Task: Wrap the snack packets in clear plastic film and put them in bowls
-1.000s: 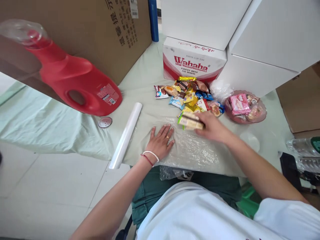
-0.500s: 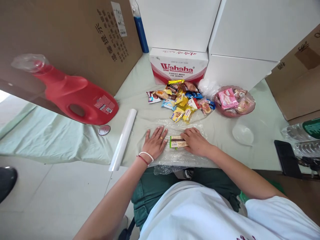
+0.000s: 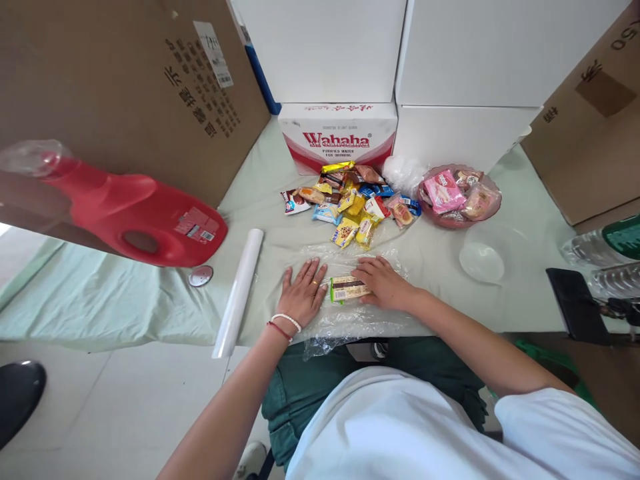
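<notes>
A flat sheet of clear plastic film point(image 3: 370, 323) lies wrinkled on the table in front of me, its near edge hanging over the table's edge. My left hand point(image 3: 303, 297) rests palm down on its left part, fingers stretched and a little spread. On the film sits a small snack packet point(image 3: 343, 289) with a green edge and a barcode. My right hand point(image 3: 383, 283) grips the packet's right end, fingers over the top and thumb on the near side; that end is hidden. Just beyond the film is a pile of wrapped snacks point(image 3: 345, 233).
A white roll point(image 3: 237, 293) and a red jug point(image 3: 165, 220) stand to the left, near a round lid point(image 3: 201, 276). A pink bowl point(image 3: 495, 207) of snacks and a clear bowl point(image 3: 481, 261) are at right. Behind is a Wahaha box point(image 3: 337, 137); a black phone-like object point(image 3: 575, 303) is far right.
The view has shifted, so most things on the table sit slightly further left in the picture. Both hands keep nearly the same places on the film and packet.
</notes>
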{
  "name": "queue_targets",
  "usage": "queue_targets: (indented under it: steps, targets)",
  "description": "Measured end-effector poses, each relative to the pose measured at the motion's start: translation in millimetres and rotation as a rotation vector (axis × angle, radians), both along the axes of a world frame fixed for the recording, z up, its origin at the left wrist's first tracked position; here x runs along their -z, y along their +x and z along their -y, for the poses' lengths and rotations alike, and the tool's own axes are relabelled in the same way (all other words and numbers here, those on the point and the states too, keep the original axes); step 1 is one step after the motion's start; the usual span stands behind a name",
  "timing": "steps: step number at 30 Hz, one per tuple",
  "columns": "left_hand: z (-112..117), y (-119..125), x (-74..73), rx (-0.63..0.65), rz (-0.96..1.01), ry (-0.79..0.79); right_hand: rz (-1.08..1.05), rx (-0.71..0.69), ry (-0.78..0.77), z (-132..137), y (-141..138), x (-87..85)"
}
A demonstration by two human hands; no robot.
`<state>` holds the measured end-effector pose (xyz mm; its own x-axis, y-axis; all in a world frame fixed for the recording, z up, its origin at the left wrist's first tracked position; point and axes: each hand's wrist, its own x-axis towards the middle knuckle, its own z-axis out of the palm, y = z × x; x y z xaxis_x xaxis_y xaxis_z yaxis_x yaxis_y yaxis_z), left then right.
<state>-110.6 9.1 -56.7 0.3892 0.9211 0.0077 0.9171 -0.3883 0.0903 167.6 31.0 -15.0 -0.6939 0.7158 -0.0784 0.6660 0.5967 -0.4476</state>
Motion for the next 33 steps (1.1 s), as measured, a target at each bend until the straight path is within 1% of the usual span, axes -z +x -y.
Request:
queue_targets:
  steps: [4,7,9,12,15,18,20,23,26,27,29,31,33]
  targets:
    - [1.6,1.8,-2.4,-0.003,-0.004,-0.006,0.008,-0.027,0.002,-2.8,1.9,-1.2]
    - [3.9,3.9,-4.6,-0.024,-0.01,0.001,0.007,-0.056,0.054,-4.2,5.1,-0.5]
    - [5.3,5.2,-5.6,-0.043,-0.008,0.009,0.001,-0.06,0.076,-5.9,12.6,0.8]
    - [6.0,6.4,-6.2,-0.041,0.008,0.007,-0.006,-0.006,0.075,-12.0,28.9,-1.5]
    - [5.5,6.1,-5.6,-0.03,0.023,0.0,-0.065,0.061,0.069,-19.0,36.6,-13.0]
    - [4.6,4.9,-4.0,-0.041,0.028,0.0,-0.125,0.036,0.077,-21.4,25.3,-25.6]
    - [3.6,3.9,-2.9,-0.037,0.023,0.001,-0.118,-0.005,0.076,-20.9,10.9,-27.3]
    - [2.3,3.1,-1.9,-0.019,0.008,0.001,-0.038,-0.041,0.041,-18.4,-9.0,-17.0]
    - [1.4,3.2,-1.7,-0.028,0.002,-0.01,0.034,-0.052,0.013,-14.8,-15.6,-3.8]
    - [1.2,3.0,-1.8,-0.033,0.008,-0.012,0.035,-0.049,0.011,-13.5,-13.5,-2.2]
    - [1.4,1.3,-2.5,-0.05,0.039,0.006,-0.01,-0.029,0.017,-9.1,-2.2,-5.1]
    - [3.6,-2.9,-3.9,-0.085,0.084,0.061,-0.108,-0.005,0.024,0.7,17.8,-14.0]
    - [9.2,-10.1,-5.6,-0.106,0.13,0.143,-0.215,-0.007,0.008,18.9,43.5,-22.2]
